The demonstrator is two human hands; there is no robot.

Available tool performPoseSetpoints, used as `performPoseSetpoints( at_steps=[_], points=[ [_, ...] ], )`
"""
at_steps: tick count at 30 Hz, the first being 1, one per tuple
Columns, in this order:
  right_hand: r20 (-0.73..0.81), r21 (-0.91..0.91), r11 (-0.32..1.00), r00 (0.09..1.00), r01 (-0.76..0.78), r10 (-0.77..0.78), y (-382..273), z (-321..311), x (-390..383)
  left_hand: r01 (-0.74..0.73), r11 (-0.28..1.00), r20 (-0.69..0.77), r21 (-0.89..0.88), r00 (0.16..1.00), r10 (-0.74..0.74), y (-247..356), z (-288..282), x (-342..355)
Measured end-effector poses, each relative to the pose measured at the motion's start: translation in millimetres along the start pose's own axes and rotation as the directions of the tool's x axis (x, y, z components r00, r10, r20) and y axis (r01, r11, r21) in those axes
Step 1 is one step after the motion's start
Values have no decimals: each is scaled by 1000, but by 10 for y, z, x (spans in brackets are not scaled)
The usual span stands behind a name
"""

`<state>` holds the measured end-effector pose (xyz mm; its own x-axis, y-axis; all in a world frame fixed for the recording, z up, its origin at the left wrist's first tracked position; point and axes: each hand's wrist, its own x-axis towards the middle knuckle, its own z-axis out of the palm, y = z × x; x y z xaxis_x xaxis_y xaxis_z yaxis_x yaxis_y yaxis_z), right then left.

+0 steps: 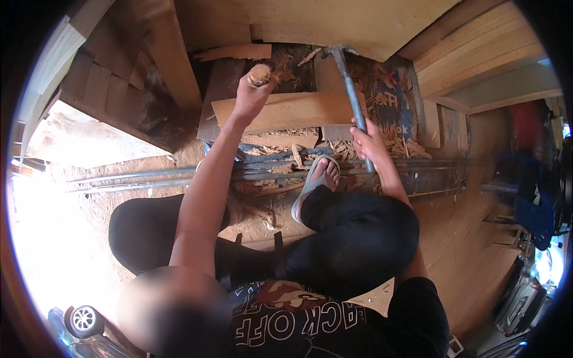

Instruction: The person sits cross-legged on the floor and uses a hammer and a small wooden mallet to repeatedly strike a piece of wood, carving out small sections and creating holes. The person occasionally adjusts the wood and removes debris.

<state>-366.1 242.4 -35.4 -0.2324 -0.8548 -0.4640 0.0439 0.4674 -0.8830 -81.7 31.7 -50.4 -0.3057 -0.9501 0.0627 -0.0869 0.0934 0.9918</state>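
My left hand (250,98) is closed around a thick upright wooden handle (260,74). Only its round, worn, pale top end shows; whatever lies below the fist is hidden. In my right hand (370,144) is a claw hammer (352,89), gripped near the lower end of its blue-grey shaft. Its metal head points up and away, to the right of the wooden handle and apart from it. A light wooden plank (298,110) lies crosswise beneath both hands, among splintered wood chips (397,146).
Large wooden boards (346,24) stand along the far side, with stacked planks (477,56) at the right. Thin metal rods (143,177) run across the ground near my sandalled foot (319,182). A blue chair (531,203) stands at the right, and a wheeled vehicle (83,320) shows lower left.
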Motion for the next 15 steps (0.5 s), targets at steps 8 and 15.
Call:
performPoseSetpoints(
  at_steps=[8,15],
  points=[
    [83,-325,944,996,56,-31,-1084,-93,-693,9,994,-1,-110,1000,-9,-67,-16,24],
    [114,-519,837,985,173,-133,-1607,129,-914,-32,992,7,-126,999,33,-89,-68,44]
  ],
)
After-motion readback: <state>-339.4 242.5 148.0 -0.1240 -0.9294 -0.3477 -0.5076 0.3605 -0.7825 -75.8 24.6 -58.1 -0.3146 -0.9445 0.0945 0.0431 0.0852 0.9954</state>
